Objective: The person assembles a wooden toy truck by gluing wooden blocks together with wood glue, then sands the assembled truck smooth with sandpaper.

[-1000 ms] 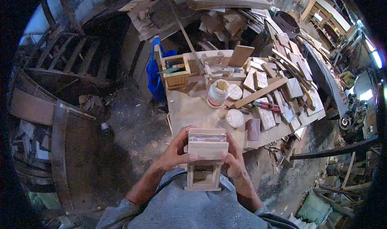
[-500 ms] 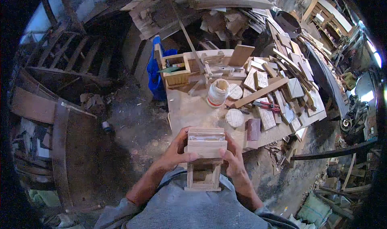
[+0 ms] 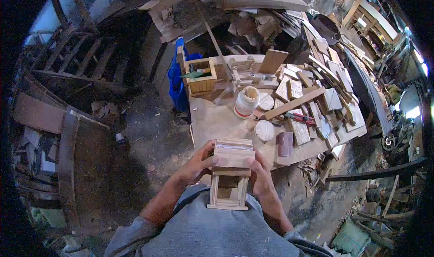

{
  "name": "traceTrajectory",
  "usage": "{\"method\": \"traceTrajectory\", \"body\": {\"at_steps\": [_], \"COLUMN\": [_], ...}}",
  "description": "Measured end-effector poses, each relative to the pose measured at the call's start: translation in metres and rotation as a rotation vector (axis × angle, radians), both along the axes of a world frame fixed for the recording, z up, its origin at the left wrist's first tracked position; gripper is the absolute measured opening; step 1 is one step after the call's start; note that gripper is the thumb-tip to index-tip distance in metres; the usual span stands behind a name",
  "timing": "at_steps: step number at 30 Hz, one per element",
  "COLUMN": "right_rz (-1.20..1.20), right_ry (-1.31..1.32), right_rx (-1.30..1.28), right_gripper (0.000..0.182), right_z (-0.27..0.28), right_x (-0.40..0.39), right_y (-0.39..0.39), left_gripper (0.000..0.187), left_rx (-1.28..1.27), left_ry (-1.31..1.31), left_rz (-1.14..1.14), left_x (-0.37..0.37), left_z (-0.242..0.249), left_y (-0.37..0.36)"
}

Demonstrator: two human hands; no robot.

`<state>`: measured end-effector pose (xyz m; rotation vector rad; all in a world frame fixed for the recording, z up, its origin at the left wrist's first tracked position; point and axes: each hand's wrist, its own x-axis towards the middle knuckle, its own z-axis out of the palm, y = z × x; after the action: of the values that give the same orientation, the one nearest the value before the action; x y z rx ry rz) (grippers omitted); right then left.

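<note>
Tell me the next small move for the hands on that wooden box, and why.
Probably press the top piece down square. The left hand and right hand grip the small wooden box at its upper end, its foot against the lap, and the top piece sits slightly skewed.

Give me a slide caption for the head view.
Both hands, left hand and right hand, grip a small wooden frame box before a cluttered workbench.

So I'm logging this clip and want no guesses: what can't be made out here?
- Head view: the palms of the left hand and right hand are hidden behind the wooden frame piece they grip.
- White container on the workbench: label too small to read.
- Picture edges: dark and warped by the lens.
</note>
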<state>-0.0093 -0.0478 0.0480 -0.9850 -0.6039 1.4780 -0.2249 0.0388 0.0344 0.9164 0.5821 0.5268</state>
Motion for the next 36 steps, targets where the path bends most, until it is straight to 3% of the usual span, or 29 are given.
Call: {"method": "traceTrajectory", "body": {"at_steps": [18,24,27,32,36], "right_rz": [0.002,-0.022,-0.018,0.049,0.028], "right_ry": [-0.038,-0.073,-0.057,-0.114,0.106], "right_rx": [-0.077,-0.094,-0.139,-0.105,0.02], "right_gripper": [0.07,0.071,0.071,0.073,0.075], "right_z": [-0.011,-0.005,-0.001,-0.007,-0.007], "right_x": [0.0,-0.002,-0.003,-0.001,-0.005], "right_y": [0.0,0.003,0.006,0.011,0.005], "left_gripper": [0.073,0.068,0.066,0.062,0.062], "left_rx": [0.006,-0.168,-0.176,-0.155,-0.165], "left_ry": [-0.012,-0.155,0.0,-0.071,-0.119], "left_rz": [0.025,0.088,0.115,0.09,0.138], "left_x": [-0.003,-0.002,0.0,0.0,-0.002], "left_z": [-0.003,0.001,0.018,-0.001,0.009], "left_y": [-0.001,-0.008,-0.006,-0.002,-0.003]}}
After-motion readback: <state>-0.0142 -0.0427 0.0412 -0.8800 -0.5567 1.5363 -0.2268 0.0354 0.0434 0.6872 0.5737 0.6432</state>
